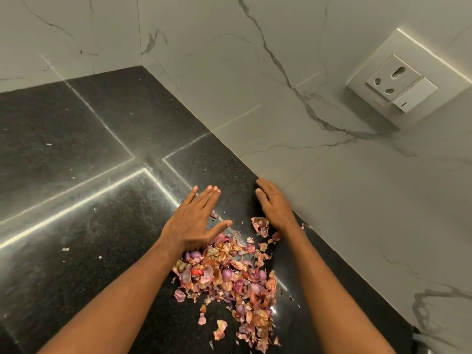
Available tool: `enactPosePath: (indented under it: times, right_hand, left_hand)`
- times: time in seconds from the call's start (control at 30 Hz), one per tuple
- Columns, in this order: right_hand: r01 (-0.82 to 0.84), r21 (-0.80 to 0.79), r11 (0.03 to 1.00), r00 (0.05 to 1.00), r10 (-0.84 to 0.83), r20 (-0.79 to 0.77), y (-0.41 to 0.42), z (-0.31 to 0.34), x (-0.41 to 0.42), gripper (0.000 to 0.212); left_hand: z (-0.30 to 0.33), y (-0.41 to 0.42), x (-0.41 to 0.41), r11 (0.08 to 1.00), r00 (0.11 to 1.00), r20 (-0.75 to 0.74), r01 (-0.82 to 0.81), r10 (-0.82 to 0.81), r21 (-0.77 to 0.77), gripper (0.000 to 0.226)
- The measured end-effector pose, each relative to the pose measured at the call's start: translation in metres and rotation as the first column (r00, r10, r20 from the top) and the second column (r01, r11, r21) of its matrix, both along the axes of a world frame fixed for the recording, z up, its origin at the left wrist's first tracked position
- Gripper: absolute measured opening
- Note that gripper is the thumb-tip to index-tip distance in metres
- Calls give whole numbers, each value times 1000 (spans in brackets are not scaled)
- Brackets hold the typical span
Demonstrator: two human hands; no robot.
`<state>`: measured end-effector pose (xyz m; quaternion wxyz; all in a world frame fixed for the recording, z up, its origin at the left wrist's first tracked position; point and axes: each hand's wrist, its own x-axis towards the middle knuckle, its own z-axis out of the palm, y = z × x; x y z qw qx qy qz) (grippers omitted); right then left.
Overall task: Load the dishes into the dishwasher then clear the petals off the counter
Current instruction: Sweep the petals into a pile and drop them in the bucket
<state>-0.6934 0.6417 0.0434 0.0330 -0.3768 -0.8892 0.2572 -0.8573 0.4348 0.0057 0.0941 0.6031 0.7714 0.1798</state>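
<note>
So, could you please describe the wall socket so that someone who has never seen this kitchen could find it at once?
Start at the black counter and follow the white marble wall on its right side upward. The wall socket sits high on it, above and right of the right hand. It is the only raised white plate there, with three dark pin holes and a rocker switch.

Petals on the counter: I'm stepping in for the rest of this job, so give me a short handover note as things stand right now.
Left hand: open, fingers straight, flat on the black counter at the far edge of the petals.
Right hand: open, set on edge beside the wall, fingers straight.
Petals: one loose heap between the forearms, a few strays nearer the camera and white specks further left.
Done: petals mostly bunched together. No dishes or dishwasher in view, so that step cannot be judged.
Left: sweep the heap together and take it off the counter.
</note>
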Motion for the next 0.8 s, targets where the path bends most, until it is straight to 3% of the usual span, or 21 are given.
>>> enactPosePath:
  times: [0.07,0.2,0.33,0.4,0.47,0.57,0.7,0.8]
  right_hand:
    - [-32,-1,999,998,32,61,-6,-5,0,58]
    - [2,-210,978,995,-22,-93,-69,-1,16,56]
    - [-88,-272,958,975,27,-219,-129,4,47,43]
    - [12,-344,939,935,-133,-330,-130,18,53,35]
    - [145,-311,939,886,-263,-382,-108,27,59,35]
    - [242,-99,965,924,-260,-279,-52,20,74,49]
    - [127,1,992,992,-127,17,-22,-10,90,66]
    - [136,-56,989,986,-141,-90,-50,-15,93,62]
  left_hand:
    - [0,0,0,1000,1000,-2,3,-3,-1,93]
    - [0,2,-1,1000,1000,-13,9,-9,-1,92]
    - [1,1,0,1000,1000,0,5,-5,5,90]
    - [1,1,0,1000,1000,-12,11,-11,-5,90]
    - [-1,1,0,1000,1000,-24,12,-12,-12,90]
    - [-2,1,0,1000,999,-39,16,-16,-9,89]
    - [-2,1,0,1000,999,-34,11,-11,4,87]
    - [-2,1,0,1000,1000,-26,14,-14,10,87]
